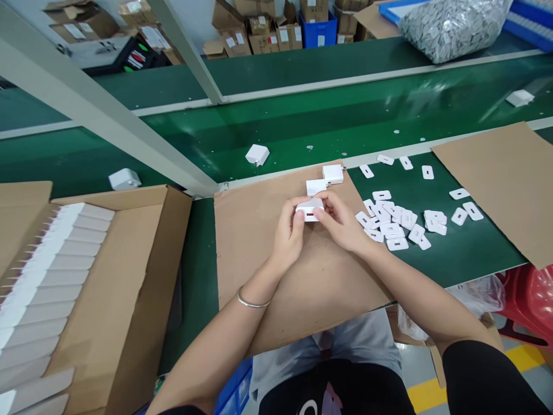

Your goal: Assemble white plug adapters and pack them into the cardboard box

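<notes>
Between my two hands is a white charger block [310,208] with a small red slot on the side facing me. My left hand [288,230] grips its left side, the thumb on the front face. My right hand [339,222] closes on the right side, its thumb pressed near the slot. Just beyond my fingers, two more white charger blocks lie on the cardboard sheet [268,248], a nearer block [316,186] and a farther block [333,173]. Many small white slotted plates [391,229] are scattered to the right of my right hand.
At left stands an open cardboard box [142,276] with a row of white blocks [64,259]. A green conveyor [294,127] carries spaced white blocks, beyond a metal post [108,127]. Another cardboard sheet [505,178] lies right, near a red stool [536,300]. A filled plastic bag [453,29] sits above.
</notes>
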Motion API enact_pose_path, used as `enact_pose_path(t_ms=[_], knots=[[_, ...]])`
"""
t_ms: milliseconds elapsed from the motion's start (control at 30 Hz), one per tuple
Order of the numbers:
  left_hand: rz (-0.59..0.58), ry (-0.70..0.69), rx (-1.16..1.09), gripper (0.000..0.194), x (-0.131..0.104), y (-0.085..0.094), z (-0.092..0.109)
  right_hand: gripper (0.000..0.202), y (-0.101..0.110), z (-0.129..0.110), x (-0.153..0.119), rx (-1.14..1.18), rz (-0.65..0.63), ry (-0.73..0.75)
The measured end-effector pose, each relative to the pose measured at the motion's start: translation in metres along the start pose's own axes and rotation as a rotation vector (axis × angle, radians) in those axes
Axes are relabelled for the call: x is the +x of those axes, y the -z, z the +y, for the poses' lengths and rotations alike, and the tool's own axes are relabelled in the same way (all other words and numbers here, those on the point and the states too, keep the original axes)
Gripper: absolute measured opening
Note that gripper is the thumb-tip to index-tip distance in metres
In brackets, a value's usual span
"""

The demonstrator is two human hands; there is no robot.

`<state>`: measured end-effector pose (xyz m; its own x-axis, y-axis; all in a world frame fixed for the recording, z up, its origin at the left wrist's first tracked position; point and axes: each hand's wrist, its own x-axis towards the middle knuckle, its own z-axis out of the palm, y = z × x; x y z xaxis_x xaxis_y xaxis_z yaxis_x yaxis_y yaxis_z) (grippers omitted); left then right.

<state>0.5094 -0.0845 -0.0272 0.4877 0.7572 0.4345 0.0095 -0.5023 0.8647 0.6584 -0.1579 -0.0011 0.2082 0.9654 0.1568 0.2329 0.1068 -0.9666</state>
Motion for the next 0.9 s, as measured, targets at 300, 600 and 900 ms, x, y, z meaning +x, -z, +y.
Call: enact_pose_path(t_ms=[300, 600, 900], knots=[[0.05, 0.048, -0.082, 0.036, -0.002, -0.006, 0.003, 0.04, -0.004, 0.0, -0.001, 0.01, 0.017, -0.061], [-0.01, 0.068, -0.193, 0.044, 0.005, -0.003, 0.0, 0.041, -0.006, 0.008, 0.001, 0.094, 0.032, -0.069], [-0.032, 0.012, -0.228, 0.033, 0.004, -0.005, -0.005, 0.046, -0.002, 0.002, 0.003, 0.06, -0.018, -0.05]])
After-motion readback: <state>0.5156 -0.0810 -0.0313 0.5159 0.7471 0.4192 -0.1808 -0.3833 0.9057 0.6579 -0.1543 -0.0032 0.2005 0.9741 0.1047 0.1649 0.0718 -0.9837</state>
